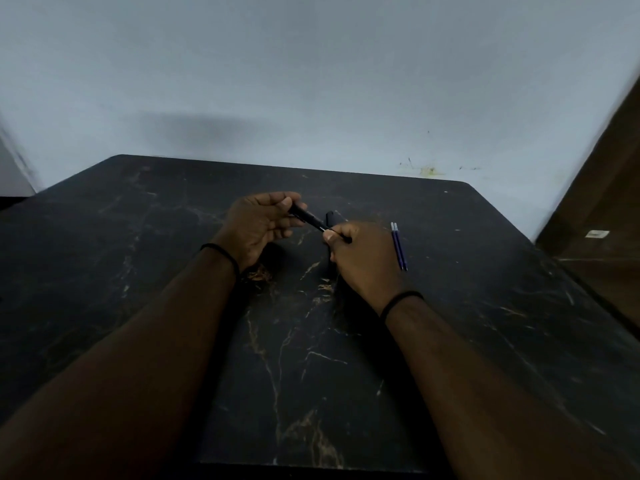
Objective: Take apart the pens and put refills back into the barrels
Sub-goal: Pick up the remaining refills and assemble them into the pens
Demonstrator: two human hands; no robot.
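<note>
A black pen (309,218) is held above the middle of a dark marble-patterned table (138,271), slanting from the far left down to the near right. Its far end is gripped between the thumb and fingers of the left hand (258,226), and its near end is clamped in the closed fingers of the right hand (360,258). Just behind the right hand, another black pen part (329,220) is seen on the table, partly hidden. Two blue refills (398,244) are laid side by side, touching, just to the right of the right hand. A black band is worn on each wrist.
</note>
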